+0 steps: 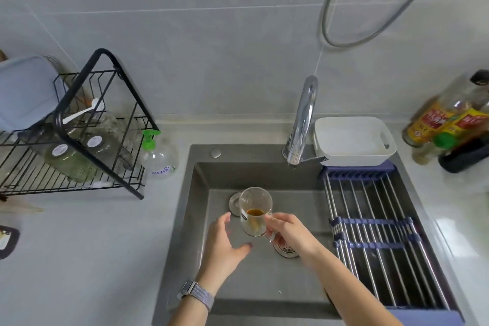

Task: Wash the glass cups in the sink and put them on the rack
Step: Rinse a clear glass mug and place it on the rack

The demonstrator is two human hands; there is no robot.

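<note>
A clear glass cup (254, 209) with a handle is held over the dark grey sink (195, 209), tilted a little, with brown liquid at its bottom. My right hand (291, 235) grips the cup by its handle. My left hand (225, 241) hovers just left of the cup, fingers spread and relaxed, not touching it. The black wire rack (87, 140) stands on the counter at the left and holds two clear glass jars lying on their sides. A roll-up metal drying rack (375, 235) covers the sink's right part.
The chrome tap (304, 119) rises behind the sink, with no water running. A white tub (354, 140) sits beside it. A soap pump bottle (158, 156) stands left of the sink. Sauce bottles (449, 124) crowd the right counter. A drain plug (235, 201) and strainer (287, 250) lie in the basin.
</note>
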